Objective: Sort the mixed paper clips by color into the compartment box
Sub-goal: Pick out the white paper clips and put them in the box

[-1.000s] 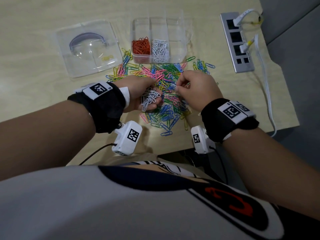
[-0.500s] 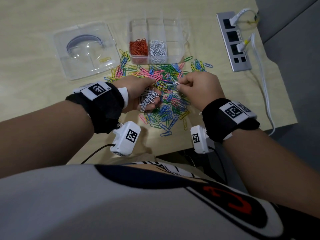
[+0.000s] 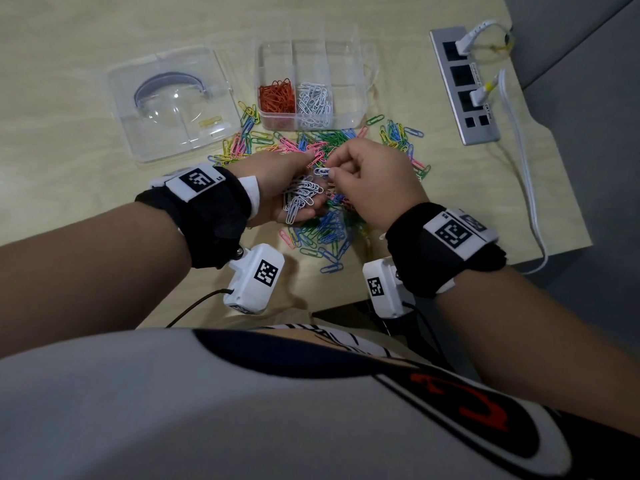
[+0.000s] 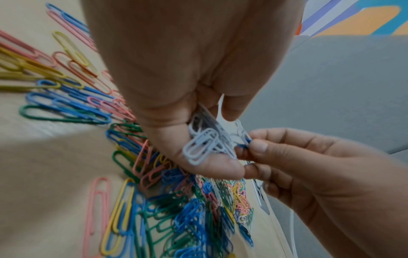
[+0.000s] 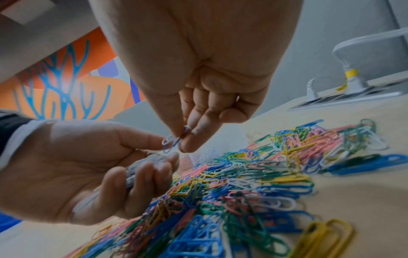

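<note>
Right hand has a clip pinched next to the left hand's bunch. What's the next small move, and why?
Probably pull the blue clip off the white clip pinched in the right hand; they look hooked together. Then add the white one to the white bunch in the left hand.

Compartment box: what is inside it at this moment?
The compartment box holds orange clips in one near section and white clips beside them. The near right section and the far row look empty, though glare on the clear walls blurs them.

We see dim, even light, soft shadows under the hands (image 3: 374, 181), glare on the table's (image 3: 52, 116) far left, blurred wrist-view edges.
</note>
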`<state>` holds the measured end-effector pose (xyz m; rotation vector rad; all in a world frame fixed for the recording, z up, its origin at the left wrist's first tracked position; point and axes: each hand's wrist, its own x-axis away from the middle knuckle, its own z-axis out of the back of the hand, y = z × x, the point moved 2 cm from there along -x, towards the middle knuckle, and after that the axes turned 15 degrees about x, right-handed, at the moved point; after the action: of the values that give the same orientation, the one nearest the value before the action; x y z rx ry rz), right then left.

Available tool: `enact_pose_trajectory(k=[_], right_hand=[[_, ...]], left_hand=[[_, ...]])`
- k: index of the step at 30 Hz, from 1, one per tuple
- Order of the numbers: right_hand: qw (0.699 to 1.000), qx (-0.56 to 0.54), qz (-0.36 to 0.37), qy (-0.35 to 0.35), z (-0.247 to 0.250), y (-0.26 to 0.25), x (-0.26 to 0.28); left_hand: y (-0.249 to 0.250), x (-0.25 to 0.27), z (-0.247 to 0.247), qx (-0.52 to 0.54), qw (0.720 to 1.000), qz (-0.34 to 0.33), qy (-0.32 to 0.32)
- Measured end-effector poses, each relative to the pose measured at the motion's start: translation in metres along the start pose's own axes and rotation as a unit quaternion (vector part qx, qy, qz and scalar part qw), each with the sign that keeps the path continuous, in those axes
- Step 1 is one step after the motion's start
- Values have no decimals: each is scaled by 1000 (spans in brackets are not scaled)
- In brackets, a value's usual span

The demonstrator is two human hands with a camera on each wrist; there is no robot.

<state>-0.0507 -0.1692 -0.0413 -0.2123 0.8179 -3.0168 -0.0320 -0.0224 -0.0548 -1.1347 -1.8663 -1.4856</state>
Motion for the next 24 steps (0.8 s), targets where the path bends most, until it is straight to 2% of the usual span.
enact_pose_trajectory(k=[3,14,19,24], right_hand=[[999,41,13,13,3,3,-1],[999,10,-1,35,7,3,0],[1000,7,17,12,5,-2,0],[999,-40,7,-28,-2,3,1]], left_hand=[[-1,0,2,-7,1000,-2,-2],[0,1,3,-13,999,-31,5],[0,3,2,-17,998,-57,-16],[2,5,2,-8,998,-60,-10]])
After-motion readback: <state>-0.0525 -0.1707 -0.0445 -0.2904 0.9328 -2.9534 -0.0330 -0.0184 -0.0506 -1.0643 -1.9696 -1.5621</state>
